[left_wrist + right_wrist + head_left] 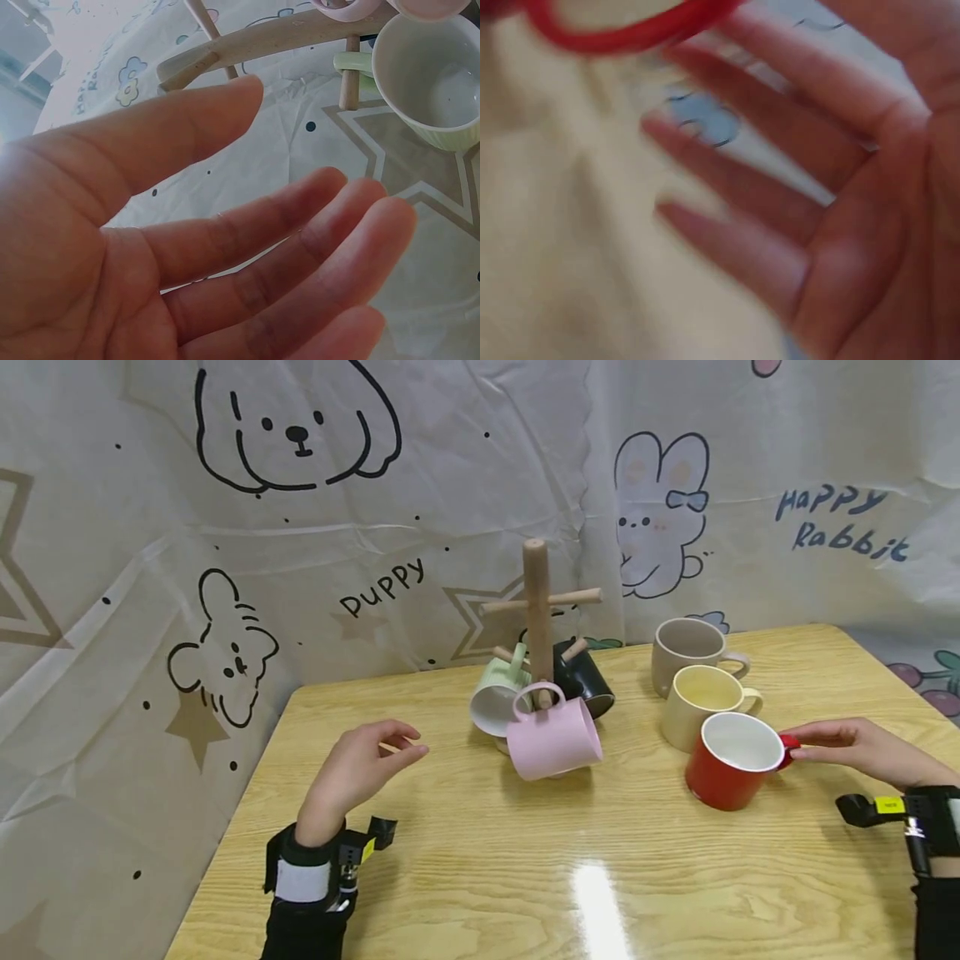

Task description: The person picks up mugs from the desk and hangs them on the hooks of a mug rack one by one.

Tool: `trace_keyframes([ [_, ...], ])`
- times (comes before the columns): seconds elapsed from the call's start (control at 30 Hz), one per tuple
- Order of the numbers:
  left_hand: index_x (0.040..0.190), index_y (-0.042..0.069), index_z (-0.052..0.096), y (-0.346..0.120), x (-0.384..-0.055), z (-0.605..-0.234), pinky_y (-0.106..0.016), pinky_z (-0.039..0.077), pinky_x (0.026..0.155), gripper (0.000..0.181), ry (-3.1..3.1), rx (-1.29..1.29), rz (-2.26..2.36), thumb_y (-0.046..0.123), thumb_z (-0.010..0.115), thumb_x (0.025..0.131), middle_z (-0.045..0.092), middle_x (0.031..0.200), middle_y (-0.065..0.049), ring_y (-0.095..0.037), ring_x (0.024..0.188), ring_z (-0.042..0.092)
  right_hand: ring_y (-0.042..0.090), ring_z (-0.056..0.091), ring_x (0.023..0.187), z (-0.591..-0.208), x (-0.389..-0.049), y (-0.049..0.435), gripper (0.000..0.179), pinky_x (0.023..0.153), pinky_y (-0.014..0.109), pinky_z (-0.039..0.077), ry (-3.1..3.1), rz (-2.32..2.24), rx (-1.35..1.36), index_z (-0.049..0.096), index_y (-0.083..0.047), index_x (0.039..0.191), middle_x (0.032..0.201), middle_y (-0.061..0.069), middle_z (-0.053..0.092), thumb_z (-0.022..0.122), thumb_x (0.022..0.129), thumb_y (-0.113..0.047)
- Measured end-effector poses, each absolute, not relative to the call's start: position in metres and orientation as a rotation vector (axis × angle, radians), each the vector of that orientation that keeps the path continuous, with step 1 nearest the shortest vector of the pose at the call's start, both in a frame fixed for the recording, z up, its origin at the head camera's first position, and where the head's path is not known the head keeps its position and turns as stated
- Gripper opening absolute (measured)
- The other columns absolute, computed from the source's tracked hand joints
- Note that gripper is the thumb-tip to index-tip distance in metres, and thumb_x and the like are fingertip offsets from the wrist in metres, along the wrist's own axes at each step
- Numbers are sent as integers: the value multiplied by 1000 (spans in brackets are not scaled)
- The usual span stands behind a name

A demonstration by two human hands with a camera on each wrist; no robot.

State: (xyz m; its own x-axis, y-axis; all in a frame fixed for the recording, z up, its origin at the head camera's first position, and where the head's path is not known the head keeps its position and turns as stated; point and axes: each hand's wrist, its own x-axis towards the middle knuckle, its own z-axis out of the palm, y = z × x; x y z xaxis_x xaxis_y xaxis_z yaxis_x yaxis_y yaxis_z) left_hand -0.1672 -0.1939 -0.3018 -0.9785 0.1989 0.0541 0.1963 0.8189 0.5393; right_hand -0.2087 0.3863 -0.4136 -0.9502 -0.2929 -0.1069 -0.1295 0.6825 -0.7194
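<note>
At the right of the head view, my right hand [855,745] pinches the handle of a red mug [723,775] with a white inside. The red handle [630,34] blurs across the top of the right wrist view, its other fingers spread. Fingers relaxed and holding nothing, my left hand [366,766] hovers left of a wooden mug tree [536,585]. On that tree hang a pink mug [555,739], a green mug [491,697] and a black mug [585,681]. The left wrist view shows the green mug [431,75] beyond the fingertips.
A yellow mug [701,702] and a grey-beige mug [686,652] stand upright behind the red one. All rest on a wood-grain table [450,877]. A printed curtain [450,468] hangs along the back and left.
</note>
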Motion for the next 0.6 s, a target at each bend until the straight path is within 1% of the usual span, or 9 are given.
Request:
trace_keyframes([
  [0.03, 106, 7, 64, -194, -167, -302, -36, 51, 73, 30, 2992, 326, 883, 30, 61, 88, 67, 96, -8, -23, 83, 65, -12, 55, 86, -419, -210, 387, 28, 69, 16, 49, 2650, -1217, -338, 62, -1, 114, 98, -20, 64, 59, 89, -13],
  [0.1, 106, 6, 64, -193, -167, -303, -36, 51, 73, 30, 2992, 327, 874, 30, 61, 88, 67, 95, -8, -22, 83, 65, -6, 59, 83, -428, -211, 389, 20, 69, 15, 49, 2548, -1419, -390, 67, -7, 107, 93, -22, 65, 57, 89, -5],
  [0.2, 106, 6, 64, -193, -167, -304, -37, 51, 74, 30, 2992, 328, 862, 30, 61, 88, 67, 95, -8, -23, 83, 64, 1, 63, 83, -436, -212, 388, 33, 70, 16, 51, 2379, -1662, -525, 68, -18, 105, 95, -17, 67, 52, 89, 6],
  [0.27, 106, 6, 64, -193, -167, -305, -37, 51, 74, 30, 2992, 328, 855, 30, 61, 88, 67, 95, -8, -23, 84, 64, 2, 64, 83, -439, -213, 385, 38, 71, 16, 51, 2295, -1740, -627, 67, -20, 107, 97, -14, 68, 49, 89, 8],
  [0.4, 106, 7, 64, -194, -167, -305, -38, 51, 75, 30, 2992, 325, 848, 31, 61, 88, 67, 95, -8, -24, 85, 65, 3, 64, 83, -438, -215, 380, 41, 71, 16, 51, 2246, -1792, -704, 67, -21, 107, 97, -12, 69, 46, 90, 9],
  [0.6, 106, 6, 64, -194, -167, -306, -38, 52, 75, 30, 2986, 329, 857, 30, 61, 88, 67, 95, -9, -26, 86, 65, 4, 65, 82, -431, -214, 376, 44, 71, 15, 51, 2146, -1883, -784, 68, -18, 108, 98, -9, 70, 45, 88, 14],
])
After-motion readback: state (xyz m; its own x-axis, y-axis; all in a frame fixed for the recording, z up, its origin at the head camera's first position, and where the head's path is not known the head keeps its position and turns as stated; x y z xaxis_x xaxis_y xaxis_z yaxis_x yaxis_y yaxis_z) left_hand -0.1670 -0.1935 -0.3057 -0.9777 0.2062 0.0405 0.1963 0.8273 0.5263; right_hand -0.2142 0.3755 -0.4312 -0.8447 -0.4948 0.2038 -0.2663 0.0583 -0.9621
